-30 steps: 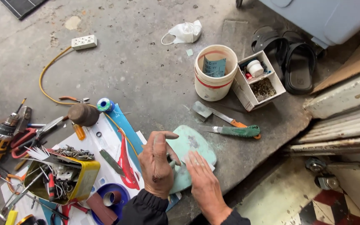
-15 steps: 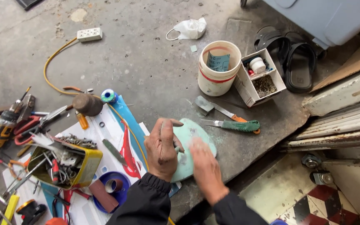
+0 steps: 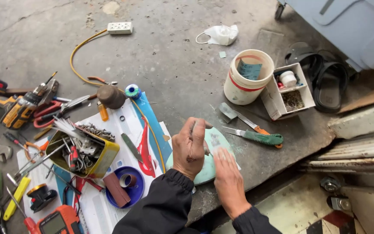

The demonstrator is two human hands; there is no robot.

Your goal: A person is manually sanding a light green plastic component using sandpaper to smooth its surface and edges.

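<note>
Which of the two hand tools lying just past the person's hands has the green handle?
The nearer one, the green-handled tool, lying right of the pale green plate. The putty knife beyond it has an orange handle and a broad flat blade.

left hand [image 3: 190,148] | right hand [image 3: 227,173] | both on pale green disc [image 3: 218,139]

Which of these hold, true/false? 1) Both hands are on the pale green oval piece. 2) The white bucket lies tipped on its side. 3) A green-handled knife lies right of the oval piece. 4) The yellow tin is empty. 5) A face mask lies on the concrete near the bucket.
1) True: the left hand and right hand are both on the pale green oval piece.
2) False: the white bucket stands upright.
3) True: the green-handled knife lies just right of it.
4) False: the yellow tin is full of metal tools and bits.
5) True: the face mask lies beyond the bucket.
</note>
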